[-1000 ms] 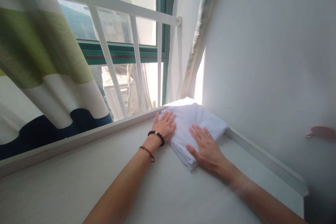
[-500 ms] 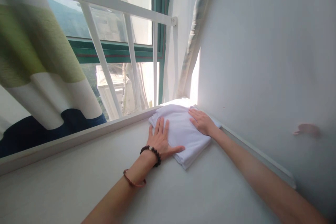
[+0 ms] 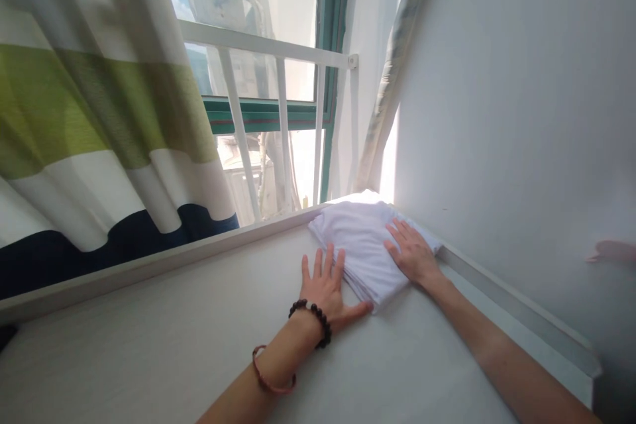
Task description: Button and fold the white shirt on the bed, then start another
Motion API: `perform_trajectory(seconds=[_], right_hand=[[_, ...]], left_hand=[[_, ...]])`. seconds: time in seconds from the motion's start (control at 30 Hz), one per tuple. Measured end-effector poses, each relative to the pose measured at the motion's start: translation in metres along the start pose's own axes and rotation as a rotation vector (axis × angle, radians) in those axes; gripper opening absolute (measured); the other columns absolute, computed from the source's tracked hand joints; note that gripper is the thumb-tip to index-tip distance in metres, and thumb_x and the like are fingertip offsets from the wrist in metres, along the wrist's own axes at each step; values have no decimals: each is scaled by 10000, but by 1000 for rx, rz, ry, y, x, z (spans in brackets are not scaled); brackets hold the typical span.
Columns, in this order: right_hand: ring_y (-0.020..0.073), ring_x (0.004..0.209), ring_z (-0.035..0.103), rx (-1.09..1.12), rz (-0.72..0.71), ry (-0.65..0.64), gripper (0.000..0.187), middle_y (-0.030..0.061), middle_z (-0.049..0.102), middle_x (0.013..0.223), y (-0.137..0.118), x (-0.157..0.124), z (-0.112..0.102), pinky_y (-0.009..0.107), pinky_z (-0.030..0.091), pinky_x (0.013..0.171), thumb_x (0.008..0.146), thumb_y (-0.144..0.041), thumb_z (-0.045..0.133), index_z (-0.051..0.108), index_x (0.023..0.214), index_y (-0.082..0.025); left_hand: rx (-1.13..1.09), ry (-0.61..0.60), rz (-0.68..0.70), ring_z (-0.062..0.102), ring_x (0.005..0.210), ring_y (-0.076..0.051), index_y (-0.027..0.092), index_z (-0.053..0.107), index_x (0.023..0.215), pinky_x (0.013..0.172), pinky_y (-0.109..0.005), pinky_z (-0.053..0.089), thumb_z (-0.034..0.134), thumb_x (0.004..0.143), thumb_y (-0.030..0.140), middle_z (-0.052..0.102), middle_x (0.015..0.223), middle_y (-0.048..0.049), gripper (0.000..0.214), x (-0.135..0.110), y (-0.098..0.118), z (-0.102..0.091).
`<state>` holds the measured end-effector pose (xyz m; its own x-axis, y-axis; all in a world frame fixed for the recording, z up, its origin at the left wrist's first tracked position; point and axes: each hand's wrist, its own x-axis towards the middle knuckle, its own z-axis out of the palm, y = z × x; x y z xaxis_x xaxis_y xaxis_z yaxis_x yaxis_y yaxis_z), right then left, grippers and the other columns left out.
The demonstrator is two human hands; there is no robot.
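A folded white cloth [image 3: 360, 235], several layers thick, lies in the far corner of the pale flat surface; its exact kind is not clear. My left hand [image 3: 328, 291] is at the cloth's near-left edge, fingers spread, with the fingertips and thumb along that side. It wears a dark bead bracelet and a thin reddish-brown bangle. Flat on the right part of the cloth rests my right hand [image 3: 413, 255], its fingers extended. Neither hand grasps the cloth, and its far corner is washed out by bright light.
A raised white rim [image 3: 124, 271] borders the surface by the window. White railing bars [image 3: 283, 126] stand before the green window frame [image 3: 268, 116]. A striped curtain [image 3: 109, 106] hangs at the left, and a white wall [image 3: 517, 99] rises on the right.
My left hand has slid off the cloth's top to its near-left edge. My right hand stays flat on the cloth. The view has turned left, showing more of the curtain.
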<state>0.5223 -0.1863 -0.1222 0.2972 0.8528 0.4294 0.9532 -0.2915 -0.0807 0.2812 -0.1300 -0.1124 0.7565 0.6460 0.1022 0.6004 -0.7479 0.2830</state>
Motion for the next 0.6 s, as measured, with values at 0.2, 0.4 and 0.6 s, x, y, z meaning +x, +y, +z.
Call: perform_trajectory(seconds=[0.2,0.4,0.6], right_hand=[[262,1378,328,66,-231,133,480,148,410,1468,-57,-50,-24,482,284,1119,938,-380,401,491,1331,-118],[243,1300,427,298,-594,102,271,97,561,1335,-156,-77,-24,428,344,1082,864,-148,482,612,1100,-170],[200,954,579,487,-647,-81,149,63,658,1017,-267,-38,-7,330,469,847,842,-143,502,624,914,-188]], left_hand=[[154,37,23,222,1417,-320,152,347,1459,1150,-513,144,359,890,599,224,1544,-158,724,-61,-67,-17],[308,240,8,373,1343,-273,360,394,1413,1098,-510,265,395,938,474,391,1488,-49,488,-151,-139,-28],[248,277,-118,484,1171,-244,164,542,1239,1031,-418,383,394,922,244,564,1257,-112,358,-171,-143,-52]])
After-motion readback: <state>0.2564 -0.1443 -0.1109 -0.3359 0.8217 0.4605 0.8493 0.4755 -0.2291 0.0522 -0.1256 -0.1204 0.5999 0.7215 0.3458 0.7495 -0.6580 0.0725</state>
